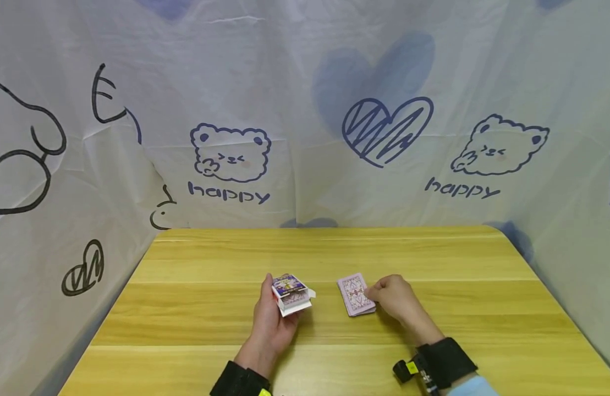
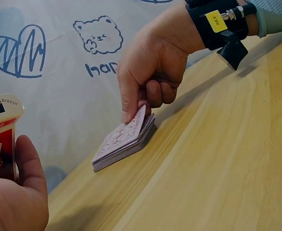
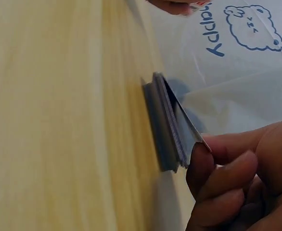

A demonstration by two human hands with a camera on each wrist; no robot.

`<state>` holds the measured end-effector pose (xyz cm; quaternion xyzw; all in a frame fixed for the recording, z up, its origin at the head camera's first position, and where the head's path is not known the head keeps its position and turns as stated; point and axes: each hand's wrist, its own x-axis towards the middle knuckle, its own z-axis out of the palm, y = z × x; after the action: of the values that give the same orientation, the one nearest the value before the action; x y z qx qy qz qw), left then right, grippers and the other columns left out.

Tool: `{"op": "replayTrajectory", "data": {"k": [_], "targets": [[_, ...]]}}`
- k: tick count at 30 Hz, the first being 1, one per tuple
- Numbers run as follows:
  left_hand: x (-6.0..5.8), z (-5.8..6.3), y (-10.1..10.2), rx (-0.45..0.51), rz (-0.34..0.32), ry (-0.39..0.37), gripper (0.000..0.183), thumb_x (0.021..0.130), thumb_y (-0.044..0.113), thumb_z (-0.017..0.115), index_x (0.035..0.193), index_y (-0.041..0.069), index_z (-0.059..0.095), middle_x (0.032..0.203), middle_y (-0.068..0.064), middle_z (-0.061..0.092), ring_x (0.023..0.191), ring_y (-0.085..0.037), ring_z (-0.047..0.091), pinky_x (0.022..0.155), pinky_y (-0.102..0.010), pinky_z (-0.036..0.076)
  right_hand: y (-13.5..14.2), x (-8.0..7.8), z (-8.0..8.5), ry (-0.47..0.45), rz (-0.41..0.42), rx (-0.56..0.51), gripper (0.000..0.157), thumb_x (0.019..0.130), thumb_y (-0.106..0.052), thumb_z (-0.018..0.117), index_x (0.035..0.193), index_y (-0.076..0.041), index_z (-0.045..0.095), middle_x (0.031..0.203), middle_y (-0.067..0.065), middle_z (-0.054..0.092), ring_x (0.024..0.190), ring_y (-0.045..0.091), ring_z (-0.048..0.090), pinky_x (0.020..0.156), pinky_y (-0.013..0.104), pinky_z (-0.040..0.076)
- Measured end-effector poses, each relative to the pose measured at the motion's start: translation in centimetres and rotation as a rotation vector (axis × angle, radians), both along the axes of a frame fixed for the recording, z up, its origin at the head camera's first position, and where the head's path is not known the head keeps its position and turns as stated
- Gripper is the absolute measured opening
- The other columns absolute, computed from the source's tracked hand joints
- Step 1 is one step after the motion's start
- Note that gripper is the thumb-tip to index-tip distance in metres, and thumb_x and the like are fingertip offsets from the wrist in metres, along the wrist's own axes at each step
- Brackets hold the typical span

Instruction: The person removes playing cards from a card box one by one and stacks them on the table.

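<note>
My left hand (image 1: 274,322) holds a small card box (image 1: 290,287) with its flap end open, and patterned card backs show inside it. In the left wrist view, the red printed side of the card box (image 2: 0,149) faces the camera beside the thumb. A stack of playing cards (image 1: 355,294) lies back side up on the table. At the stack's right edge, my right hand (image 1: 396,300) pinches the top playing card (image 3: 189,122) between thumb and finger. That card is tilted up at the pinched end, while its far end still touches the stack.
The wooden table (image 1: 186,308) reaches out to a white cloth (image 1: 305,82) printed with bears, hearts and the word happy. Cloth also hangs at the left and right sides. A black wrist strap with a small camera (image 1: 408,369) sits on my right wrist.
</note>
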<state>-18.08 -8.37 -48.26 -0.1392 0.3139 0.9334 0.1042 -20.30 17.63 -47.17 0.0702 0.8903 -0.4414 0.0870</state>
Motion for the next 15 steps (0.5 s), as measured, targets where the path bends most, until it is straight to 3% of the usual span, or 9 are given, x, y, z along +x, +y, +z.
{"op": "replayTrajectory", "data": {"k": [5, 10, 15], "targets": [[0.00, 0.00, 0.06, -0.003, -0.016, 0.013, 0.072, 0.100, 0.056, 0.033, 0.147, 0.002, 0.019, 0.137, -0.018, 0.039, 0.114, -0.021, 0.057, 0.093, -0.036, 0.053, -0.19, 0.09, -0.36, 0.030, 0.033, 0.109, 0.024, 0.086, -0.022, 0.068, 0.069, -0.006, 0.062, 0.065, 0.004, 0.053, 0.054, 0.016, 0.043, 0.046, 0.025, 0.032], [0.04, -0.04, 0.07, -0.010, -0.030, 0.012, 0.073, 0.100, 0.057, 0.035, 0.146, 0.002, 0.021, 0.129, -0.016, 0.045, 0.110, -0.020, 0.059, 0.089, -0.034, 0.056, -0.39, 0.12, -0.53, 0.056, 0.050, 0.169, 0.029, 0.083, -0.021, 0.068, 0.061, -0.009, 0.054, 0.057, 0.000, 0.045, 0.049, 0.014, 0.039, 0.043, 0.024, 0.028], [0.09, -0.08, 0.08, -0.015, -0.039, 0.022, 0.075, 0.100, 0.057, 0.035, 0.147, 0.002, 0.019, 0.135, -0.018, 0.040, 0.112, -0.021, 0.058, 0.092, -0.034, 0.054, -0.40, 0.11, -0.80, 0.082, 0.059, 0.212, 0.022, 0.081, -0.021, 0.066, 0.068, -0.008, 0.055, 0.060, 0.002, 0.050, 0.051, 0.016, 0.043, 0.043, 0.024, 0.030]]}}
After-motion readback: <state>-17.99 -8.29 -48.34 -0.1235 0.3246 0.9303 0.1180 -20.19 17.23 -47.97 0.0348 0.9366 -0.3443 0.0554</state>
